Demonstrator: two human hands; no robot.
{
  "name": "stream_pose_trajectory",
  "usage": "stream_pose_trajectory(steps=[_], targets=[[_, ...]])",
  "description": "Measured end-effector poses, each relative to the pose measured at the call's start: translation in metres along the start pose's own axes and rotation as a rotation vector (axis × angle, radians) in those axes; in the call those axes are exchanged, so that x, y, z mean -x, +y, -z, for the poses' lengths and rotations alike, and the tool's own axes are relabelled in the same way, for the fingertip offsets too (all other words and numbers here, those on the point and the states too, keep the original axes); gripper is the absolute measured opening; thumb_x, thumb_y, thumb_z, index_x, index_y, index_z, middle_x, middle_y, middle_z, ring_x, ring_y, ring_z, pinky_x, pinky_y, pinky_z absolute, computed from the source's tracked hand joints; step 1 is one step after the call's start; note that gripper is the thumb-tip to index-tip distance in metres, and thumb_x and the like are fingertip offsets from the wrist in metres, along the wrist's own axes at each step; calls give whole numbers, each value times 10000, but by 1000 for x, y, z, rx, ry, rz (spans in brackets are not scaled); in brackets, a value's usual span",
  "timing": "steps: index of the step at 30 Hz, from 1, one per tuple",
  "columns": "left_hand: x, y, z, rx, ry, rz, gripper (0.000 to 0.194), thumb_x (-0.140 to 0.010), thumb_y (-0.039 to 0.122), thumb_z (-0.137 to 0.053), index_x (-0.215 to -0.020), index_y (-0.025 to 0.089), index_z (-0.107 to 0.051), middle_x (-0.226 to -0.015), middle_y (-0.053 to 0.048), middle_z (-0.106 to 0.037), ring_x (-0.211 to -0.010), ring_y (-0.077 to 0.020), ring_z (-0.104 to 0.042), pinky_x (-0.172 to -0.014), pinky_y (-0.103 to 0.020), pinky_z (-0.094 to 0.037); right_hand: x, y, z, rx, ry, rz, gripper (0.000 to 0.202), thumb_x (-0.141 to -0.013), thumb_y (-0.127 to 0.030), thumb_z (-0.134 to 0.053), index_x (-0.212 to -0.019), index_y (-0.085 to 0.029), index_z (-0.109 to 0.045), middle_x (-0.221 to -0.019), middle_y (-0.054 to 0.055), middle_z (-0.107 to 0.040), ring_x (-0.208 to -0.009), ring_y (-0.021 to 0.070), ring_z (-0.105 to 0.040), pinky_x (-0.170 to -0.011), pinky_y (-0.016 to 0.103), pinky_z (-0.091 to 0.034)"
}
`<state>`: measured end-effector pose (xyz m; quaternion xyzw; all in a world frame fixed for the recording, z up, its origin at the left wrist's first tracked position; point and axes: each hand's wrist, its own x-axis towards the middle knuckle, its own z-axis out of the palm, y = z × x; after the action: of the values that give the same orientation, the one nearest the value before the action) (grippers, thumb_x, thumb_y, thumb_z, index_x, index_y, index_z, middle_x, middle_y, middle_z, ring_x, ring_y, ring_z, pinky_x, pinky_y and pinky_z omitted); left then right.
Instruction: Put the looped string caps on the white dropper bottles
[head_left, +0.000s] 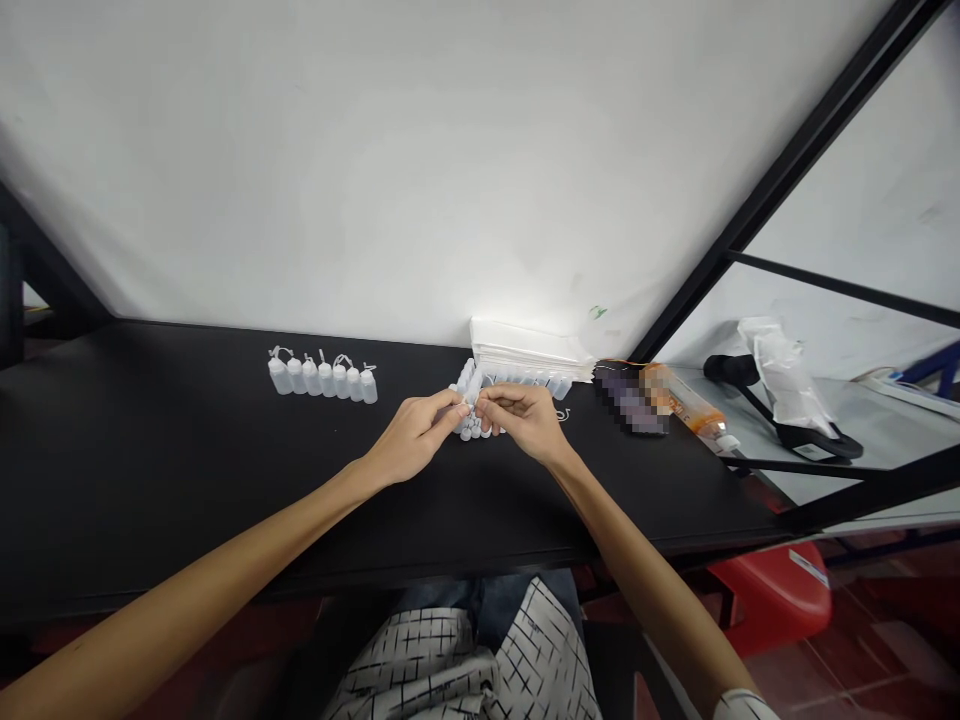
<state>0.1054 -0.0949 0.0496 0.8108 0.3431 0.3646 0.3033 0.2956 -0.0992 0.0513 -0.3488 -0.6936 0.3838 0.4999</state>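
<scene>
My left hand [415, 432] and my right hand [523, 420] meet near the middle of the table, thumbs and forefingers pinched together. Between the fingertips is a small white plastic piece [472, 403], partly covered, so its exact shape cannot be made out. Just behind and under the fingers lies a cluster of small translucent bottles and white caps [467, 434], partly hidden by my hands. To the left stands a row of several small squeeze bottles [325, 380], upright, with thin white strapped caps on top.
A stack of white paper sheets [525, 345] lies against the wall, with more small bottles [559, 385] in front of it. Rightward are a blurred dark item [634, 400] and an orange-labelled plastic bottle [690, 410] on its side. A black metal frame [750, 225] borders the table [187, 480]. A red stool [784, 600] stands below.
</scene>
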Motion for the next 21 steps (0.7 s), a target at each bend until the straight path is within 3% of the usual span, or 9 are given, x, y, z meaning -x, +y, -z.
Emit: stream_pose_trajectory(steps=[7,14,16,21], targets=[[-1,4,2,87,43,-29,347,-966,414,-417,-1030,156,-639,-625,34,-484,-515,-91,-362,-503,-220,-310,-1,-9,-1,31,72,26,204,-832,-370,-663,-796,-173,-703,-665,18,-636,-557,126,-591,-482,244,-453],[-3,-4,7,176,-10,-47,472,-1006,429,-300,-1234,143,-597,-635,7,-583,-497,-106,-517,-534,-225,-412,-10,-7,0,1,212,35,170,-796,-309,-677,-716,-161,-657,-619,11,-621,-522,118,-570,-465,235,-413],[-4,-7,11,79,52,-71,479,-1013,411,-277,-1205,143,-626,-604,6,-581,-523,-119,-543,-574,-233,-433,-13,-6,1,24,226,40,170,-793,-302,-670,-703,-160,-643,-615,8,-616,-521,119,-573,-464,234,-407],[-11,-17,22,-264,331,-206,447,-1004,327,-287,-1045,124,-683,-744,-48,-648,-698,-154,-608,-670,-257,-436,-26,-10,-6,176,165,57,163,-809,-305,-640,-736,-159,-639,-638,7,-618,-513,111,-559,-478,237,-407]])
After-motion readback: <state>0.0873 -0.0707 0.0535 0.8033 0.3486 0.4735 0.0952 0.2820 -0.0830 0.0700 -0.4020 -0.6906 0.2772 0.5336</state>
